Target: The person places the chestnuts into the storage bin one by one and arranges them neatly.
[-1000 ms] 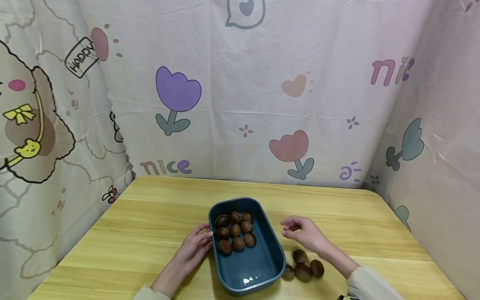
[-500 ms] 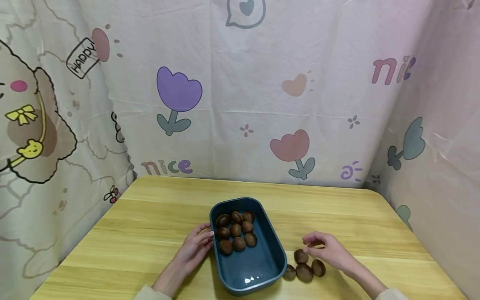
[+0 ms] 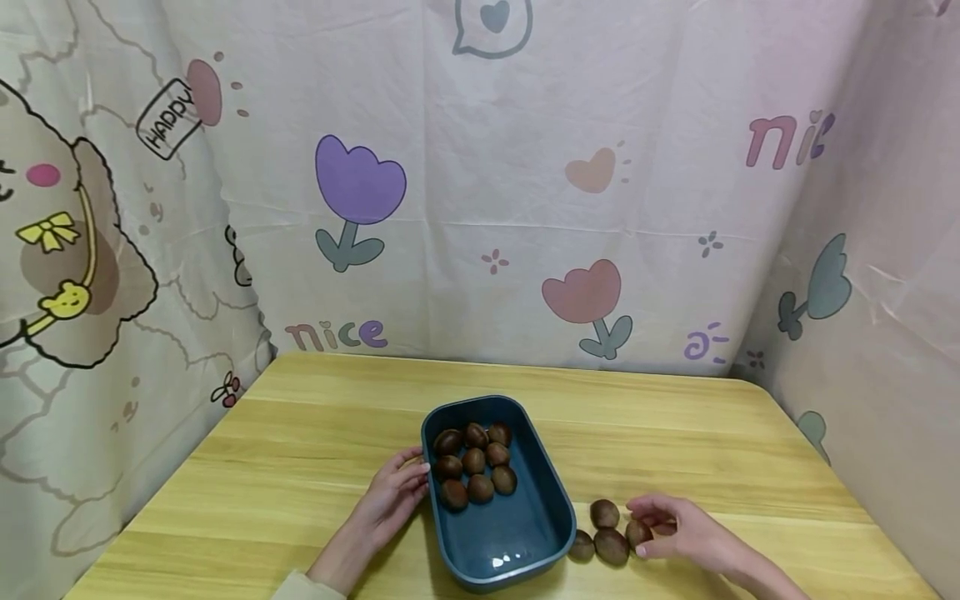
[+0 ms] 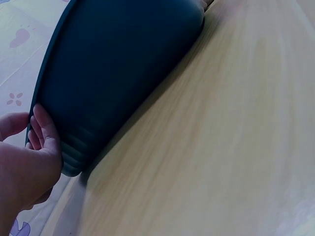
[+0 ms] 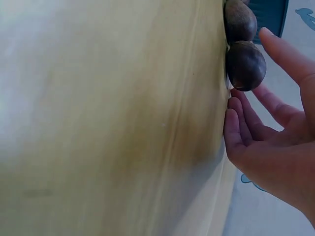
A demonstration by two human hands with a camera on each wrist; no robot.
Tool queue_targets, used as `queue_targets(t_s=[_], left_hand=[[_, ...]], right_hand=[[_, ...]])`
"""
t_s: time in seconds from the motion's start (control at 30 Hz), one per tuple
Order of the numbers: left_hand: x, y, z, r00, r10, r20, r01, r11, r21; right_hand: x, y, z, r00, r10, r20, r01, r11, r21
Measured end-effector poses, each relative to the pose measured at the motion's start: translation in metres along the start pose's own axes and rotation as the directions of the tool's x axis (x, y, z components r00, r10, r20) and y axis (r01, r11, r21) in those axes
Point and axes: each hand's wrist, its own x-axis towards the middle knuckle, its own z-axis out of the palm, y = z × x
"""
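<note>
A dark blue rectangular box (image 3: 517,525) sits on the table, with several brown chestnuts (image 3: 473,461) grouped at its far left inside. My left hand (image 3: 393,496) touches the box's left side; the left wrist view shows its fingers (image 4: 47,128) against the outer wall near the rim. To the right of the box, several loose chestnuts (image 3: 611,547) lie close together. My right hand (image 3: 686,533) is at the rightmost chestnut (image 5: 247,66), its thumb and fingers spread around it. In the right wrist view the thumb tip stands apart from that nut.
The light wooden table (image 3: 337,400) reaches back to a patterned cloth (image 3: 480,167) hanging behind it and along both sides. A second loose chestnut (image 5: 240,19) lies right beside the one at my right hand.
My right hand has moved right and toward me, from beside the box's right edge, past the far loose chestnut, to the rightmost one. The left hand stays at the box.
</note>
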Motion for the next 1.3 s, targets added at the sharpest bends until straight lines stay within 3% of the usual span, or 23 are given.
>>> queue_targets(t_s=[0.97,1.3], left_hand=[[-0.0018,0.0005,0.0003,1.0,-0.001,0.002,0.001,1.0,-0.023],[-0.0022,0.0004,0.0026,1.0,-0.003,-0.008,0.003,1.0,-0.021]], right_hand=[[0.0021,-0.0029,0.003,0.994,0.104,-0.035,-0.107,0.99,-0.097],[0.0066,-0.0062,-0.0006,0.993,0.094,-0.065,-0.101,0.989,-0.108]])
